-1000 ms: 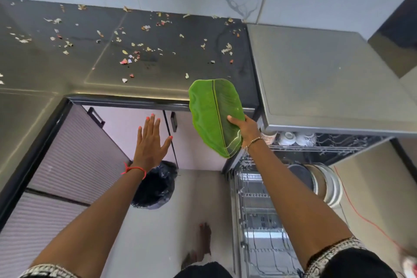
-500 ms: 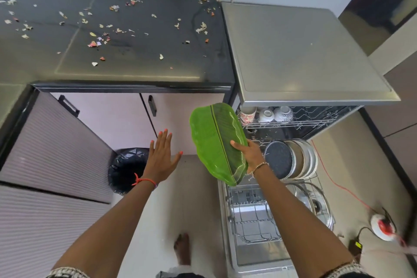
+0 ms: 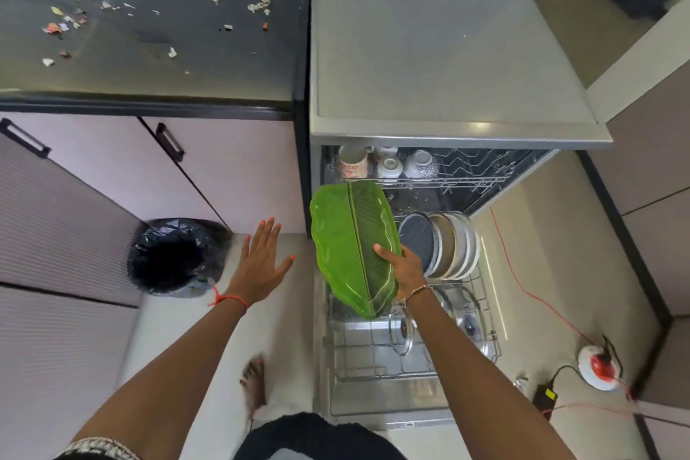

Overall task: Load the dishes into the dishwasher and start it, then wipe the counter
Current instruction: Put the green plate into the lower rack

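Observation:
My right hand (image 3: 403, 267) grips the right edge of a green leaf-shaped plate (image 3: 347, 246), held on edge above the left side of the pulled-out lower rack (image 3: 373, 358) of the open dishwasher (image 3: 440, 48). Several round plates (image 3: 444, 245) stand upright at the back of that rack, and glass lids (image 3: 470, 325) lie to the right. Cups and small bowls (image 3: 388, 164) sit in the upper rack. My left hand (image 3: 261, 261) hovers with straight, spread fingers left of the plate, holding nothing. The black counter (image 3: 157, 48) at top left is strewn with food scraps.
A bin lined with a black bag (image 3: 175, 258) stands on the floor by the cabinets (image 3: 93, 179) on the left. A red cable (image 3: 530, 291) and a round white and red plug box (image 3: 597, 366) lie on the floor right of the dishwasher. My bare foot (image 3: 254, 381) is near the door.
The view has tilted down and right from the counter to the dishwasher. My right hand has carried the green plate down from counter height to over the lower rack; my left hand came down alongside.

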`<state>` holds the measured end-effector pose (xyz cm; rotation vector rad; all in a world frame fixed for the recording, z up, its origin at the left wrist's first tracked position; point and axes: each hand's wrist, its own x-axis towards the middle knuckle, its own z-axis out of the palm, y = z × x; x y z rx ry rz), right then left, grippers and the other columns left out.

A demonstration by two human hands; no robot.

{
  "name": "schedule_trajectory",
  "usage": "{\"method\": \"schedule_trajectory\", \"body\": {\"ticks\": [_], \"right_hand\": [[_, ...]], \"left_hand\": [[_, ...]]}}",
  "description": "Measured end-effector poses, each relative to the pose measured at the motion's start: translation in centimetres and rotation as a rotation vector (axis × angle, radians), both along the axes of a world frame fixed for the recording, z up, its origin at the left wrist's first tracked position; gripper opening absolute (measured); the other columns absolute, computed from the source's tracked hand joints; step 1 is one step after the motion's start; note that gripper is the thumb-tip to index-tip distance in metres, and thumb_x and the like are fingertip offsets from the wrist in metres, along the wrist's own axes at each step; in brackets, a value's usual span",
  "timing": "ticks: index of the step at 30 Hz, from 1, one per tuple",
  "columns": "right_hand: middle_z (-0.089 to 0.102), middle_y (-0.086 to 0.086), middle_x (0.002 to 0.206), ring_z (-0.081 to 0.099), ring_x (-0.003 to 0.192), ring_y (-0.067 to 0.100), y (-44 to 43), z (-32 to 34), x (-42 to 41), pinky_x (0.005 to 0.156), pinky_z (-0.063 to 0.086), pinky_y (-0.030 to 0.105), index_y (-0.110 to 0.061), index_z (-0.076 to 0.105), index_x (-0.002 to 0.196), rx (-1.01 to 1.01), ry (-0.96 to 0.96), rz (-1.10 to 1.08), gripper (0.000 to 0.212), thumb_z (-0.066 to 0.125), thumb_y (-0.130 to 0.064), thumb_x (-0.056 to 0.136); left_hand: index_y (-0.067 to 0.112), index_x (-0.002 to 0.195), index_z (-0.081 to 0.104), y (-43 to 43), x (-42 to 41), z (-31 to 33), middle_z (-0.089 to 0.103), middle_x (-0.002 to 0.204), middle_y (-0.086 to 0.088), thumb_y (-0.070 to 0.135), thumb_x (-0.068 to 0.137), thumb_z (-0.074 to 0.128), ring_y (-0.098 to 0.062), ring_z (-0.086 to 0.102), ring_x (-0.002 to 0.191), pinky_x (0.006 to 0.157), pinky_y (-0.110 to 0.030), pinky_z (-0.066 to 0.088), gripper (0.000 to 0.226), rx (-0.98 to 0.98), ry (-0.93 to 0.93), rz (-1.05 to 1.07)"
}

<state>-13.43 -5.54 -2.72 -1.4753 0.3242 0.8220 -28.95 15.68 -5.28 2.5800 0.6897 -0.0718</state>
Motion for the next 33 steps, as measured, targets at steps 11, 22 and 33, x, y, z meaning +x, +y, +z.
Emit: {"method": "schedule_trajectory", "body": {"ticks": [11,22,33], "right_hand": [[0.066,0.014,0.089,0.061,0.091,0.033,-12.2,-1.9,5.6,0.093,0.047,0.055,-0.008,0.065,0.088,-0.021,0.046,0.034,0.013,0.068,0.0,0.079],[0.067,0.016,0.098,0.063,0.098,0.036,-13.6,-7.7,5.6,0.092,0.048,0.055,-0.015,0.066,0.086,-0.058,0.135,0.043,0.015,0.071,-0.003,0.077],[0.065,0.013,0.1,0.063,0.092,0.028,-9.3,-16.9,5.5,0.089,0.051,0.047,-0.015,0.064,0.092,-0.033,0.147,0.162,0.018,0.066,-0.001,0.081]], "left_hand": [[0.006,0.145,0.026,-14.5,4.4,-1.1,0.018,0.155,-0.009,0.066,0.074,0.014,-0.021,0.01,0.145,0.116,-0.042,0.008,0.095,-0.174,0.006,0.093],[0.011,0.135,0.042,-20.4,7.3,-3.5,0.06,0.122,-0.002,0.046,0.09,0.054,-0.002,0.062,0.101,0.095,-0.033,0.05,0.059,-0.736,-0.053,0.228],[-0.001,0.127,0.042,-18.2,9.2,-12.9,0.061,0.103,-0.011,-0.007,0.089,0.054,-0.004,0.068,0.063,0.047,-0.023,0.055,0.04,-0.863,-0.14,0.631]]}}
